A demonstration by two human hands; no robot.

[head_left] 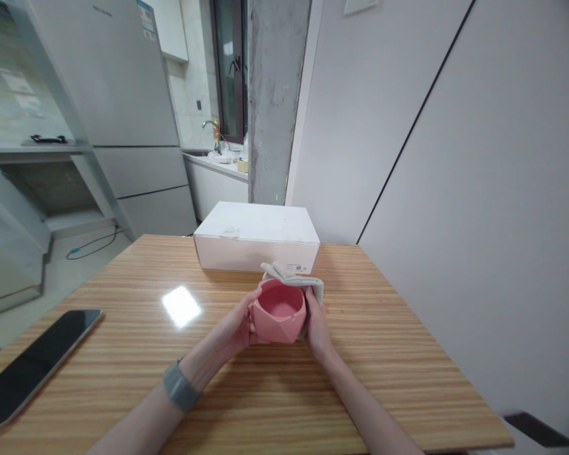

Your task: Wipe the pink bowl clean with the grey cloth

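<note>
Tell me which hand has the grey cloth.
The right hand: it presses the grey cloth against the pink cup. The left hand, above the grey wristband, grips the cup bare.

The faceted bowl [279, 313] is coloured a matte pink, inside and out. A pale grey-beige cloth [298, 281] is seen against its far and right side. The counter [123, 354] is patterned with fine lengthwise stripes of light tan and orange-brown wood. The box [256, 237] behind is plain white, marked only with a small dark printed label. A glossy black face is shown by the phone [31, 366]. A grey band [179, 385] is worn on the left wrist.
</note>
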